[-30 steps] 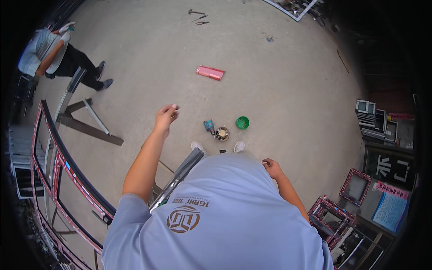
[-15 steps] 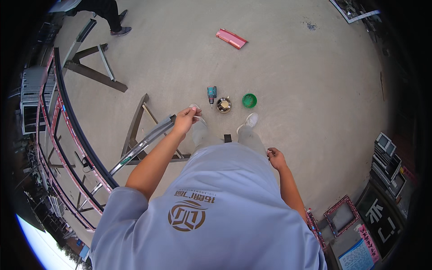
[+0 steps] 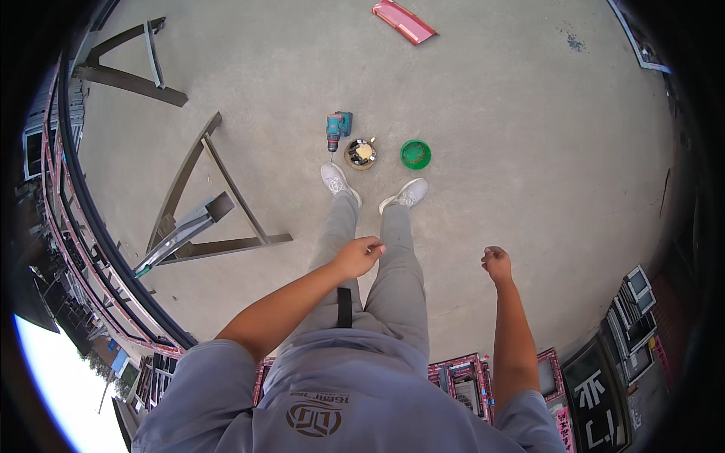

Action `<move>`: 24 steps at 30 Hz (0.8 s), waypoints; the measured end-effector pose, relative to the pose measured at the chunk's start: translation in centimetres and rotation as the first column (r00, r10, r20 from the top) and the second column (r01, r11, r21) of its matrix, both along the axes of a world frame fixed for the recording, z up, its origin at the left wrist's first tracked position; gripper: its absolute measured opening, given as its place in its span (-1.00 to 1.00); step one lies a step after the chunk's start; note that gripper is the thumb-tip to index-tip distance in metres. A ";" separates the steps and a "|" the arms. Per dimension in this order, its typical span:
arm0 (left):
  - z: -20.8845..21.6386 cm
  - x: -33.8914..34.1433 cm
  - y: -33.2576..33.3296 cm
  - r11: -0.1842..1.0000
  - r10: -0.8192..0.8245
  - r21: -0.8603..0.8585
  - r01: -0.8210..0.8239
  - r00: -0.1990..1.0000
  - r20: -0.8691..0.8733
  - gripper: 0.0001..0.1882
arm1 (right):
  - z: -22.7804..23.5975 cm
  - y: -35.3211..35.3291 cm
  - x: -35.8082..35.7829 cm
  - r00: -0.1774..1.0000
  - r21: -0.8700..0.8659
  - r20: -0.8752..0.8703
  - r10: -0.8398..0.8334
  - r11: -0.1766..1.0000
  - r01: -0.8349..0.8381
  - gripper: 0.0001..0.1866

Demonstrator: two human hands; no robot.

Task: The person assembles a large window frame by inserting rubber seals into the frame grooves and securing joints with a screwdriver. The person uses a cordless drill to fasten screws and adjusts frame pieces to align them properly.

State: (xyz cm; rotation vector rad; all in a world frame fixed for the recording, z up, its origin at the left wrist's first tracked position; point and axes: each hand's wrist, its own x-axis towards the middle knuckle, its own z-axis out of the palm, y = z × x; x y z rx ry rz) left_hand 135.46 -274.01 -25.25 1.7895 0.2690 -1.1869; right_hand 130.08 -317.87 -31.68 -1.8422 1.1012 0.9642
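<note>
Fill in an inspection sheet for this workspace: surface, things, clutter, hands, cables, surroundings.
Surface: grey floor, dark specks toward the upper right.
Things: teal drill, bit pointing toward the left shoe; round container of mixed items beside it; green bowl further right.
Clutter: red-and-pink strip near the top edge.
Grips: left hand in front of the grey trousers, right hand out to the side; fingers of both curled, contents unclear.
Cables: nothing seen.
Surroundings: metal stands at left; stacked frames and dark panel at lower right.
</note>
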 end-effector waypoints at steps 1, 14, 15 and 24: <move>-2.6 -0.3 -0.4 0.999 0.001 0.047 0.000 1.000 -0.015 -0.66 | -2.5 2.0 1.1 1.000 0.048 0.002 -0.023 0.999 0.022 -0.67; -26.4 -2.0 -0.2 0.791 0.608 0.077 -0.607 0.764 -0.216 -0.65 | -34.9 30.3 11.9 0.234 -0.162 0.289 0.928 0.288 -0.944 -0.74; -26.9 -2.2 0.1 0.765 0.637 0.092 -0.638 0.727 -0.254 -0.64 | -36.6 31.7 12.7 0.174 -0.212 0.360 0.917 0.262 -0.942 -0.74; -26.4 -1.1 2.7 0.544 0.758 -0.098 -0.833 0.539 -0.368 -0.63 | -46.8 39.6 13.5 -0.063 -0.366 0.043 0.997 -0.043 -0.930 -0.72</move>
